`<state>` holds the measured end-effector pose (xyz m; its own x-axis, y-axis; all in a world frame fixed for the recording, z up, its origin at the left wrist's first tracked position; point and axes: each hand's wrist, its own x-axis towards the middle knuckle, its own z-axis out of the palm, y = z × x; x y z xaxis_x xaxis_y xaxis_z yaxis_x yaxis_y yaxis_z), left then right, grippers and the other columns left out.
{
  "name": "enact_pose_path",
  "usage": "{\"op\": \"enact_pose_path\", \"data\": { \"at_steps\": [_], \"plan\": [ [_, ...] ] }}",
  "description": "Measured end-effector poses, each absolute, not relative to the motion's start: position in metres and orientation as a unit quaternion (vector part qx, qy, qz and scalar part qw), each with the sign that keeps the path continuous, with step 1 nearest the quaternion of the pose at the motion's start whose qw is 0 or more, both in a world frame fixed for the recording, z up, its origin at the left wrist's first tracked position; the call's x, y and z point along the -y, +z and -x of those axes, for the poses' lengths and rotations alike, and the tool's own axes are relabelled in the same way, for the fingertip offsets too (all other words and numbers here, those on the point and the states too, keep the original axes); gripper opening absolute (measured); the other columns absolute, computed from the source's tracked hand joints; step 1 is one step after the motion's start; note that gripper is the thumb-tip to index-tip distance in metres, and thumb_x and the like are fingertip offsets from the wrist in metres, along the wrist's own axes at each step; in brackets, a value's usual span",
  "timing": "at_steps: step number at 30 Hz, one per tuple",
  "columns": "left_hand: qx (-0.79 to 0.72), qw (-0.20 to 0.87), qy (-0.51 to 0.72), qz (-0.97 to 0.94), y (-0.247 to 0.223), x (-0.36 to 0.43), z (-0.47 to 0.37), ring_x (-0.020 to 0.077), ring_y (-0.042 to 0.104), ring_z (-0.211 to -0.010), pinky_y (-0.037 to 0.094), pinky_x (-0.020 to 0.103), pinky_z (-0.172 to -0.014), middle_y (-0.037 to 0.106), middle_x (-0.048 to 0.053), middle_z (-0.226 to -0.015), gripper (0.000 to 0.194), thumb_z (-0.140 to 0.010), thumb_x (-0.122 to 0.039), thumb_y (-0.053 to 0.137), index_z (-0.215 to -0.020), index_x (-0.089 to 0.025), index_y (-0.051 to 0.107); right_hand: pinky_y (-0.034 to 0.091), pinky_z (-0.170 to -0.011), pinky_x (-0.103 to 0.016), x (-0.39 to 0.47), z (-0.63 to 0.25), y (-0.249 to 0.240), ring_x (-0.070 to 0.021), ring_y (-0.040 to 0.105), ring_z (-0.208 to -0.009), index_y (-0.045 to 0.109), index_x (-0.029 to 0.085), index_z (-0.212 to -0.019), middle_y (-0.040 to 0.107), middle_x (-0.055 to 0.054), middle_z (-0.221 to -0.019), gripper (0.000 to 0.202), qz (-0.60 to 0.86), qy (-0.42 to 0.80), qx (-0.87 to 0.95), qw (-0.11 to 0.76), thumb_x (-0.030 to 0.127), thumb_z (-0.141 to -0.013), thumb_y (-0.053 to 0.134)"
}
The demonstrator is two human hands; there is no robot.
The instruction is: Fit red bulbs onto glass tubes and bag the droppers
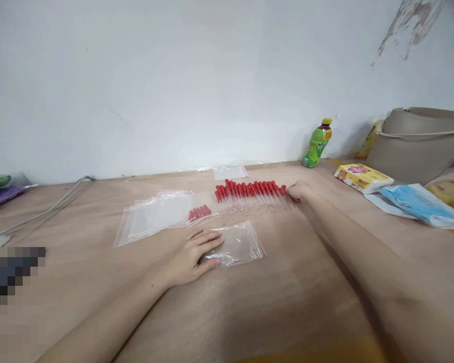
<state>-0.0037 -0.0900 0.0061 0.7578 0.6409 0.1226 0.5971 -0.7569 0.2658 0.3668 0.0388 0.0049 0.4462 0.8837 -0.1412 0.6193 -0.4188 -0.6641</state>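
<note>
My left hand (196,254) lies with its fingers spread on a clear zip bag (240,242), pressing its left part to the table. A row of glass droppers (249,194) with red rubber bulbs lies beyond that bag, bulbs toward the wall. At the row's right end, my right hand (298,191) has its fingers closed at the stem of the last dropper (283,187); the fingertips show only in part. Left of the row, several red rubber bulbs (200,212) show in another clear bag. A fanned stack of clear zip bags (159,214) lies beside them.
Against the wall are a clear packet (230,173) and a green drink bottle (317,143). To the right stand a yellow tissue pack (363,177), a blue packet (423,201) and a grey bin (423,143). A grey cable (62,199) crosses the table's left side.
</note>
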Motion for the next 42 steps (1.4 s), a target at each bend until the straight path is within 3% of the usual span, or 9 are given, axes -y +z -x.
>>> {"op": "enact_pose_path", "data": {
  "at_steps": [7,12,14,18,23,28,31,35,42],
  "plan": [
    [-0.325,0.1,0.107,-0.934,0.004,0.089,0.005,0.022,0.034,-0.125,0.024,0.044,-0.106,0.04,0.003,-0.135,0.047,-0.086,-0.043,0.043,-0.131,-0.028,0.037,0.026,-0.035,-0.018,-0.023,-0.375,0.027,-0.0055,0.029,-0.035,0.045,0.017,-0.059,0.032,0.007,-0.04,0.022,0.733,0.402,0.394,0.382,0.018,-0.081,0.05],
    [-0.335,0.09,0.106,-0.932,0.006,0.09,0.005,0.0229,0.034,-0.125,0.027,0.045,-0.104,0.042,0.005,-0.134,0.047,-0.086,-0.043,0.043,-0.13,-0.026,0.039,0.037,-0.043,-0.018,0.014,-0.36,0.038,-0.006,0.042,-0.044,0.049,0.018,-0.07,0.051,0.002,-0.057,0.01,0.621,0.48,0.415,0.46,0.02,-0.08,0.05],
    [-0.338,0.09,0.105,-0.931,0.007,0.091,0.003,0.0231,0.035,-0.124,0.028,0.046,-0.103,0.042,0.006,-0.133,0.047,-0.086,-0.044,0.043,-0.129,-0.025,0.04,0.039,-0.047,-0.018,0.034,-0.343,0.03,-0.0055,0.046,-0.048,0.047,0.018,-0.075,0.057,0.001,-0.066,0.009,0.503,0.53,0.414,0.543,0.022,-0.076,0.055],
    [-0.346,0.099,0.114,-0.926,0.008,0.093,-0.001,0.0225,0.037,-0.123,0.03,0.045,-0.103,0.042,0.007,-0.134,0.051,-0.085,-0.044,0.043,-0.131,-0.024,0.036,0.04,-0.047,-0.019,0.065,-0.308,0.003,-0.0068,0.049,-0.048,0.039,0.023,-0.091,0.057,0.006,-0.064,0.041,0.454,0.484,0.413,0.624,0.035,-0.063,0.067],
    [-0.34,0.108,0.111,-0.927,0.011,0.095,-0.002,0.0216,0.037,-0.123,0.03,0.043,-0.103,0.041,0.005,-0.134,0.046,-0.088,-0.04,0.039,-0.131,-0.024,0.035,0.045,-0.052,-0.022,0.079,-0.286,-0.012,-0.0082,0.053,-0.051,0.034,0.024,-0.1,0.057,0.008,-0.064,0.055,0.448,0.457,0.39,0.663,0.041,-0.059,0.067],
    [-0.329,0.11,0.099,-0.933,0.013,0.095,0.0,0.0229,0.035,-0.124,0.029,0.045,-0.103,0.038,0.005,-0.136,0.049,-0.087,-0.04,0.041,-0.133,-0.025,0.032,0.049,-0.061,-0.029,0.087,-0.284,-0.012,-0.0108,0.059,-0.057,0.037,0.024,-0.091,0.057,0.006,-0.068,0.046,0.45,0.523,0.391,0.61,0.04,-0.061,0.067],
    [-0.325,0.121,0.108,-0.931,0.013,0.094,-0.001,0.0222,0.036,-0.123,0.028,0.044,-0.104,0.041,0.006,-0.134,0.051,-0.086,-0.04,0.043,-0.133,-0.024,0.03,0.046,-0.059,-0.026,0.089,-0.293,-0.012,-0.01,0.057,-0.059,0.046,0.019,-0.081,0.058,0.003,-0.069,0.037,0.467,0.557,0.478,0.494,0.037,-0.059,0.07],
    [-0.306,0.138,0.12,-0.934,0.011,0.092,-0.003,0.0206,0.037,-0.123,0.027,0.043,-0.105,0.041,0.006,-0.134,0.051,-0.086,-0.039,0.044,-0.133,-0.024,0.03,0.031,-0.045,-0.019,0.087,-0.304,-0.01,-0.005,0.041,-0.047,0.059,0.015,-0.076,0.049,0.005,-0.055,0.028,0.468,0.49,0.652,0.34,0.037,-0.061,0.069],
    [-0.295,0.142,0.113,-0.938,0.011,0.089,-0.005,0.0205,0.037,-0.123,0.026,0.043,-0.105,0.043,0.005,-0.132,0.052,-0.086,-0.039,0.045,-0.133,-0.024,0.03,0.029,-0.045,-0.019,0.089,-0.285,-0.008,-0.0056,0.038,-0.048,0.07,0.015,-0.085,0.052,0.002,-0.059,0.029,0.424,0.415,0.748,0.298,0.04,-0.071,0.061]
  ]
}}
